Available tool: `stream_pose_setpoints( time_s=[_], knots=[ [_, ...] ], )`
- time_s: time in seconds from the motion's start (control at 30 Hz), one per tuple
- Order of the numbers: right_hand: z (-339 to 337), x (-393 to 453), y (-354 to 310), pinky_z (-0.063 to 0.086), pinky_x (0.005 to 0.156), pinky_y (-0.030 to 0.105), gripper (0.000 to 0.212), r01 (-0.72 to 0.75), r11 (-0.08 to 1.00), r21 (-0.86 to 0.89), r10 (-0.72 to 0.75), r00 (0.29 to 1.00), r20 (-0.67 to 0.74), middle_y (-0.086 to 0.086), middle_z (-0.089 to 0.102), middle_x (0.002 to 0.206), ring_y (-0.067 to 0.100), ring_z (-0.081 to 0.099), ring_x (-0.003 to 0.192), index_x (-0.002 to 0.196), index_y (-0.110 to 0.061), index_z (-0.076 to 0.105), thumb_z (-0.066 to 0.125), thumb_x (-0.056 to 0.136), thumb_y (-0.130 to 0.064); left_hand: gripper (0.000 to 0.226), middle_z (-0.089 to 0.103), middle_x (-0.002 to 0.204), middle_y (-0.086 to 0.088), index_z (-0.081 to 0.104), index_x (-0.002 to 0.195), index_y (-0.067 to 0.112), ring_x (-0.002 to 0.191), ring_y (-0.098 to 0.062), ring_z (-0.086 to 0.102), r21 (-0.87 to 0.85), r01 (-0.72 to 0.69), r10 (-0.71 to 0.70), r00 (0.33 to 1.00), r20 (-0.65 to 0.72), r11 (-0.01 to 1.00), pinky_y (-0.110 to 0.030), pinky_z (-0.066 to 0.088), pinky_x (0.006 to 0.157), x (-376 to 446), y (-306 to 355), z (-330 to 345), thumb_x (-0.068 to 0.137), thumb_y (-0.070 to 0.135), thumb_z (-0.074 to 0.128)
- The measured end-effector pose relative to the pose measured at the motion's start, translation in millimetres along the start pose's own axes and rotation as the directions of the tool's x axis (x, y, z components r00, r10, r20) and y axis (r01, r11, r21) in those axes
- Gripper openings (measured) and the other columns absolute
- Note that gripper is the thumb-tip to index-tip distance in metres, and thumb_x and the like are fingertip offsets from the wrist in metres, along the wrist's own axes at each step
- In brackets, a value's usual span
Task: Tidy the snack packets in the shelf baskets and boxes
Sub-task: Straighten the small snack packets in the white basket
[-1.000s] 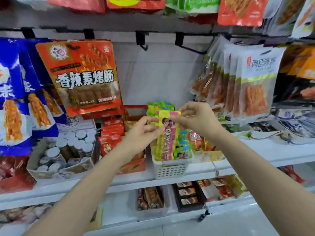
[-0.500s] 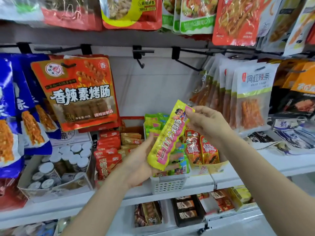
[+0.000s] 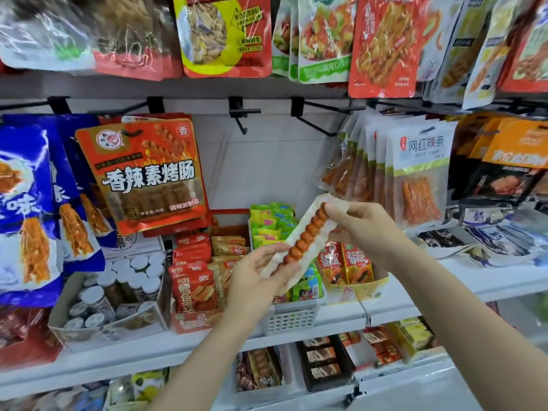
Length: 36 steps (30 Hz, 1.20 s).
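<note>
A long snack packet (image 3: 305,237) is held slanted in front of the shelf, its clear back showing a twisted orange-brown stick. My left hand (image 3: 258,280) grips its lower end. My right hand (image 3: 364,229) pinches its upper end. Just behind and below it stands a white slotted basket (image 3: 292,320) with several green and yellow packets (image 3: 271,222) of the same kind standing upright in it.
A red box of red packets (image 3: 192,281) sits left of the basket, a yellow box of red-and-yellow packets (image 3: 348,264) to its right. A carton of white-lidded jars (image 3: 118,292) stands further left. Hanging bags (image 3: 142,173) fill the hooks above; a lower shelf (image 3: 323,361) holds more boxes.
The packet has been lifted out of the basket, tilted and turned over, so its clear back faces me instead of the yellow printed front. The camera has tilted upward.
</note>
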State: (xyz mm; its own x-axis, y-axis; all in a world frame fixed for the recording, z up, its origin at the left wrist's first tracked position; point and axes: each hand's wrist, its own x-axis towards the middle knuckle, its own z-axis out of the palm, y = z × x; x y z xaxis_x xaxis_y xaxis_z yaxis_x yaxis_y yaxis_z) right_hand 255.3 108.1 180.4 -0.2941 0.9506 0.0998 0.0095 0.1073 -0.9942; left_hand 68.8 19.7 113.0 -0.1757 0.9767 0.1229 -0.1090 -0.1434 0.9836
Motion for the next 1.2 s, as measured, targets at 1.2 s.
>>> stream_pose_setpoints(
  time_s=[1.2],
  knots=[
    [10.5,-0.5,-51.5,0.061,0.074,0.037,0.015,0.231,0.713,-0.662,-0.162,0.973,0.166,-0.005,0.076,0.076,0.015,0.072,0.070,0.086,-0.024,0.079,0.079,0.075,-0.035,0.017,0.074,0.087,-0.010,0.075,0.094,0.016,0.085,-0.033,0.067,0.381,-0.072,0.079,0.997,-0.003,0.922,-0.050,0.053,0.078,2.5,-22.2,-40.8,0.082,0.029,0.077]
  ],
)
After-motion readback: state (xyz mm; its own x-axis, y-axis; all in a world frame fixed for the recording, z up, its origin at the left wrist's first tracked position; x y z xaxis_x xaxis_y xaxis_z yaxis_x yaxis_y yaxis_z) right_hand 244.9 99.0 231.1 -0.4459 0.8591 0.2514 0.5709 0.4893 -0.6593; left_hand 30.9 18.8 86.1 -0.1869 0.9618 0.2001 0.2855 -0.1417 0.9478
